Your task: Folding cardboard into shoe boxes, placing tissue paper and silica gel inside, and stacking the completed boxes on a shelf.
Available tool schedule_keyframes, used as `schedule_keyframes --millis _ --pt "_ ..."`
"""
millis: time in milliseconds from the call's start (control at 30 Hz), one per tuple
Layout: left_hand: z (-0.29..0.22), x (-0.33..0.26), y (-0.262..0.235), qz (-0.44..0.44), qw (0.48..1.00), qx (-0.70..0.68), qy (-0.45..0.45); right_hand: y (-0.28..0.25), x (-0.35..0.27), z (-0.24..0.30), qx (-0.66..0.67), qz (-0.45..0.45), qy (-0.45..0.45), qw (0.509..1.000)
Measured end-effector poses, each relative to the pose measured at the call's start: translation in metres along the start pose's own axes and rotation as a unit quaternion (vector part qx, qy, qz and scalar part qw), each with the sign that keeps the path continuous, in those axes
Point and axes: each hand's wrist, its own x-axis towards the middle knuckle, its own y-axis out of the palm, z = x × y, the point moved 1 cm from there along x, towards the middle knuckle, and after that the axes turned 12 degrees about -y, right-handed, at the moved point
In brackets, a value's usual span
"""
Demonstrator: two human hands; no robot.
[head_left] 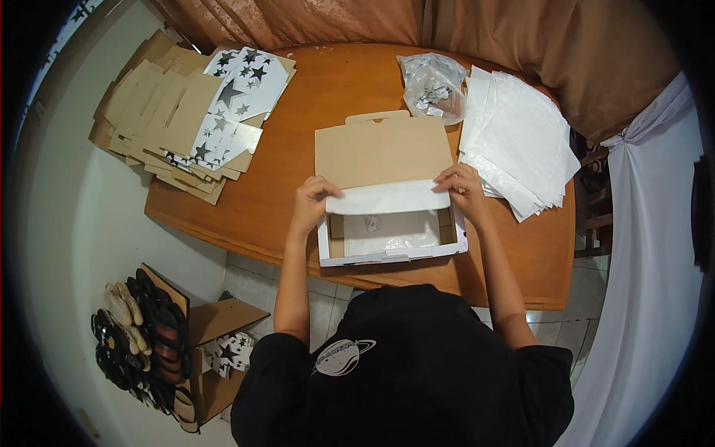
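Observation:
In front of me on the wooden table stands a cardboard box (383, 153), brown inside and white outside, its lid raised and leaning back. Over its far part I hold a folded strip of white paper (387, 198) stretched level between both hands. My left hand (316, 200) pinches the strip's left end, and my right hand (460, 186) pinches its right end. Down in the box lies white paper (402, 229), with a small clear packet (372, 222) on its left part.
Flattened cardboard boxes (160, 112), some printed with black stars, pile up at the far left. A plastic bag (434, 86) and a stack of white paper sheets (514, 138) lie at the far right. Below the table's left edge, several sandals (145, 339) sit beside cardboard.

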Motion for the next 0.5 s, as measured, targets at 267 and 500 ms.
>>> schedule_keyframes --millis 267,500 --pt "-0.032 -0.035 0.001 0.131 0.932 0.336 0.027 -0.011 -0.029 0.015 -0.103 0.154 -0.054 0.981" --pt "-0.031 -0.037 -0.008 0.115 0.962 0.246 -0.020 -0.016 -0.044 0.014 -0.048 0.088 0.000 0.995"
